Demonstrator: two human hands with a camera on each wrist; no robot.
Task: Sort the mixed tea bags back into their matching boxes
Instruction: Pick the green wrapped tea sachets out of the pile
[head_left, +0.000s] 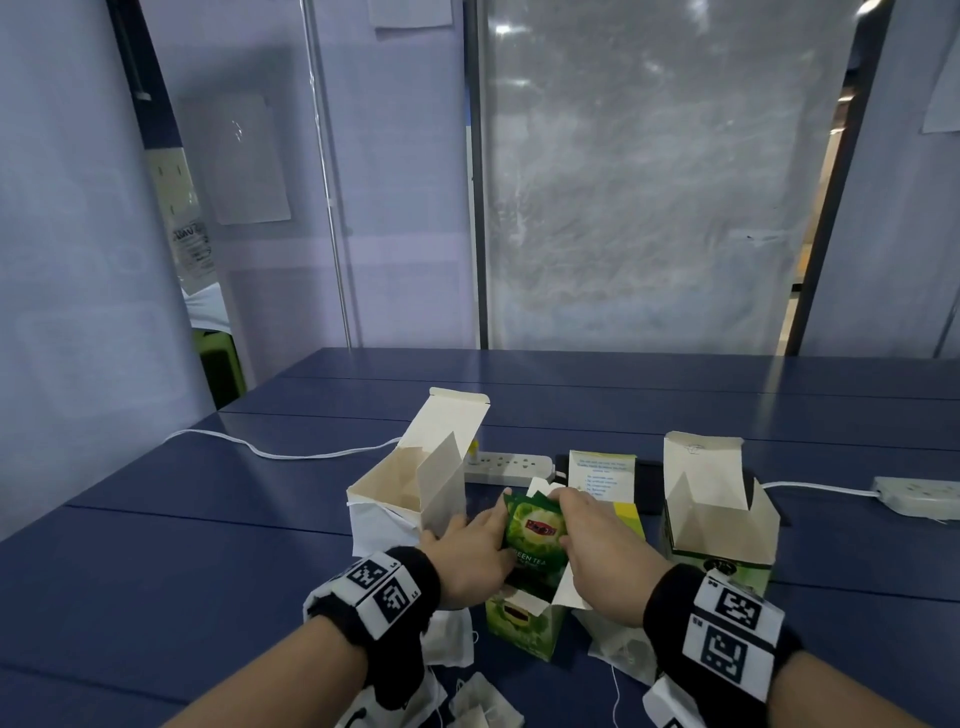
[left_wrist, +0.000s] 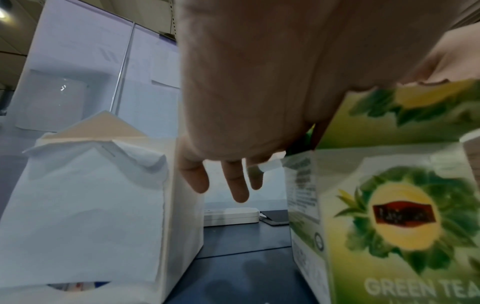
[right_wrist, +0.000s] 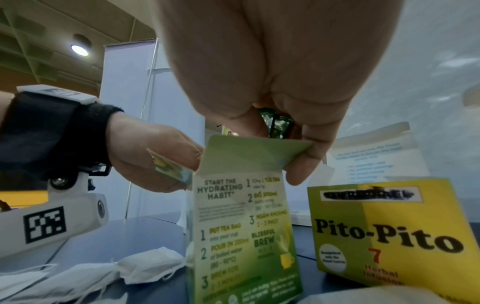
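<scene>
Above the open green tea box (head_left: 524, 621) near the surface's (head_left: 208, 545) 6 o'clock edge, the right hand (head_left: 597, 545) pinches green sachets (head_left: 535, 530); the left hand (head_left: 467, 551), fingers straight, steadies them. They should likely go in squared, flaps kept clear. Four boxes are visible, at least two sachets, and several loose white tea bags (head_left: 452, 644).

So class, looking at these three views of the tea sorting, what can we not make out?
- Inside of the green tea box: head view, hidden by the sachets and both hands.
- Brand on the Pito-Pito box: right wrist view, blurred out.
- White box contents: left wrist view, walls hide them.
</scene>
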